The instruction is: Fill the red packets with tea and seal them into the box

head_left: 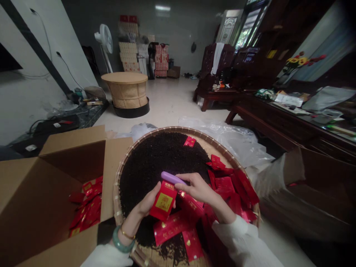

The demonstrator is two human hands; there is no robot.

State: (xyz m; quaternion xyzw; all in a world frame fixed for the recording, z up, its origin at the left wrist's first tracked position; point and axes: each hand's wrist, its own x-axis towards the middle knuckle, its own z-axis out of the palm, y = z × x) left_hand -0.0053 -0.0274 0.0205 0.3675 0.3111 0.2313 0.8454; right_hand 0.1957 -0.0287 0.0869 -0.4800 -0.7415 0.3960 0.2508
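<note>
My left hand [150, 200] is closed on a small red packet [164, 202] with a gold square on its front, held upright over the basket. My right hand [197, 189] grips a purple, smooth, rounded tool [171, 177], which lies across the packet's top edge; its exact kind I cannot make out. Below both hands is a round woven bamboo tray [117, 196] holding a heap of dark loose tea leaves [155, 155]. Many red packets [222, 183] are piled at the tray's right side and near my wrists. One more packet [190, 141] rests on the leaves toward the far rim.
An open cardboard box [114, 159] on the left contains red packets [89, 207]. Another box [314, 185] stands at the right. Clear plastic sheeting [230, 141] lies on the floor beyond the tray. Farther off are a round wicker stand [126, 92], a fan [105, 39] and dark wooden furniture [250, 115].
</note>
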